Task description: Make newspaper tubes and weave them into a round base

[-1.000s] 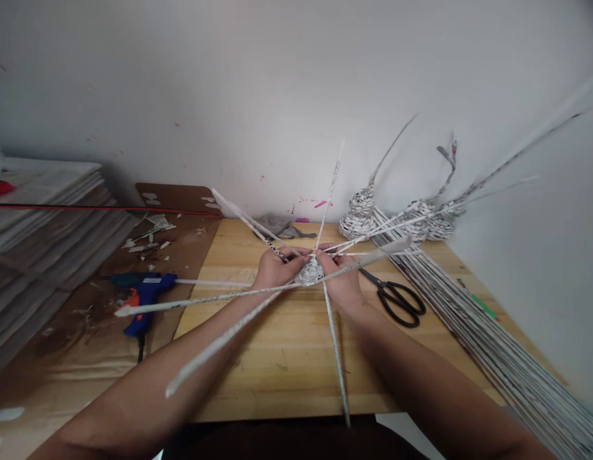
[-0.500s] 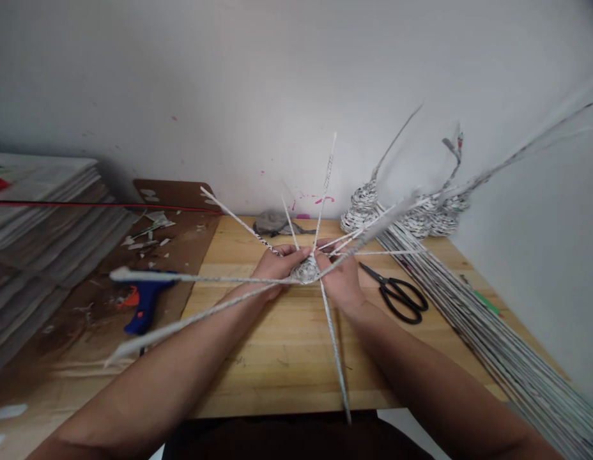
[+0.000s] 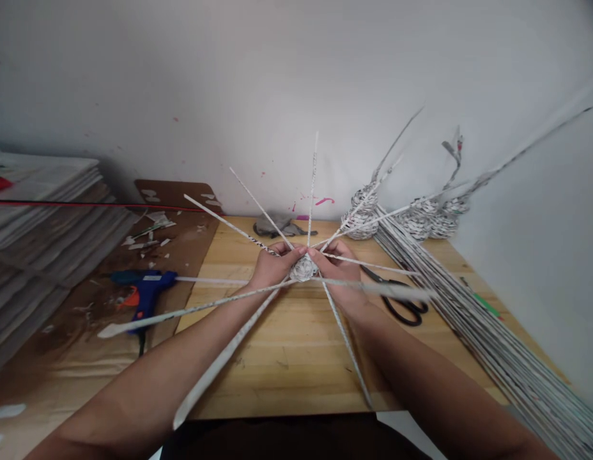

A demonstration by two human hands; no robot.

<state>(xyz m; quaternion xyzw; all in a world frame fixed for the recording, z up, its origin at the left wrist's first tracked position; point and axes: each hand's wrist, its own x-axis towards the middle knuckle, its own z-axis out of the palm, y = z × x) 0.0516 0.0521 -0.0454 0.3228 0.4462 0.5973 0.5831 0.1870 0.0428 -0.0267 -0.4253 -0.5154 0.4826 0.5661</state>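
Note:
Between my hands, above the wooden table, is a small round piece woven from rolled newspaper (image 3: 303, 269), with several long paper tubes sticking out all around it. My left hand (image 3: 276, 263) is closed on its left side, thumb on top. From the right, my right hand (image 3: 335, 271) grips the piece, its thumb close to the left thumb and fingers partly hidden behind the tubes. One tube (image 3: 229, 348) slants down over my left forearm. Another tube (image 3: 387, 289), blurred at its tip, stretches right across my right wrist.
Black-handled scissors (image 3: 402, 300) lie right of my hand, beside a long bundle of paper tubes (image 3: 473, 306). Woven paper pieces (image 3: 361, 214) stand by the wall near a grey crumpled item (image 3: 277, 225). A blue glue gun (image 3: 150, 294) and stacked newspapers (image 3: 52, 230) are at left.
The woven piece has turned in my hands, so its tubes point in new directions. The left ones have swung downward, and one tube at right has come down across my right wrist.

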